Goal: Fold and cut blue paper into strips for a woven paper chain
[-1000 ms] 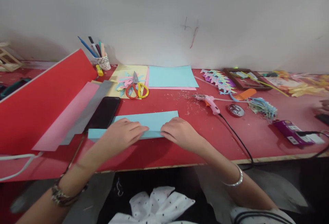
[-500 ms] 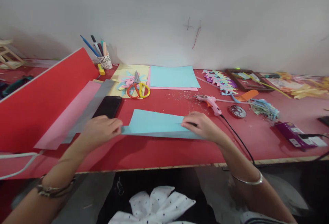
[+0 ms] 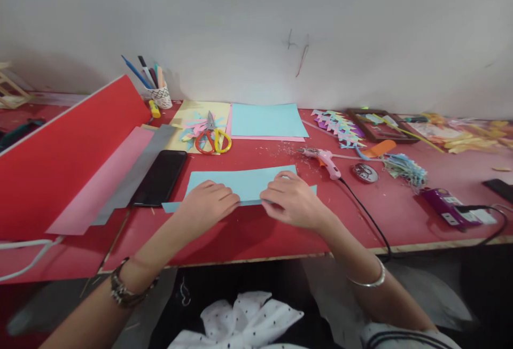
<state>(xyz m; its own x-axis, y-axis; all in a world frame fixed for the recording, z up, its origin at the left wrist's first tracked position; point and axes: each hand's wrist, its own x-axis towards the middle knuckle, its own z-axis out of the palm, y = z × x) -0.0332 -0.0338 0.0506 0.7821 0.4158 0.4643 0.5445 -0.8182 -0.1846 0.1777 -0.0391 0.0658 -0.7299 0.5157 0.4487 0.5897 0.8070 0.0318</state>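
A light blue sheet of paper (image 3: 236, 179) lies in front of me, its near edge folded up in a narrow strip that sticks out past both sides. My left hand (image 3: 212, 199) is closed on the folded edge left of its middle, fingertips pressed to the paper. Close by on the right, my right hand (image 3: 290, 199) pinches the same edge, fingers curled. A small dark bit shows by its upper fingers, too hidden to name. To the left of the sheet lies a black phone (image 3: 160, 178), just above the strip's left end.
Scissors (image 3: 210, 132) rest on paper scraps. Flat blue paper (image 3: 268, 120) lies at the back. A pink glue gun (image 3: 323, 161) and its cord are to the right, near a round tin (image 3: 364, 172) and a purple power strip (image 3: 451, 210). A red board (image 3: 76, 162) leans left.
Both hands have moved inward along the paper's near edge, from its ends towards the middle. The folded strip now stands up more, and the phone is fully uncovered.
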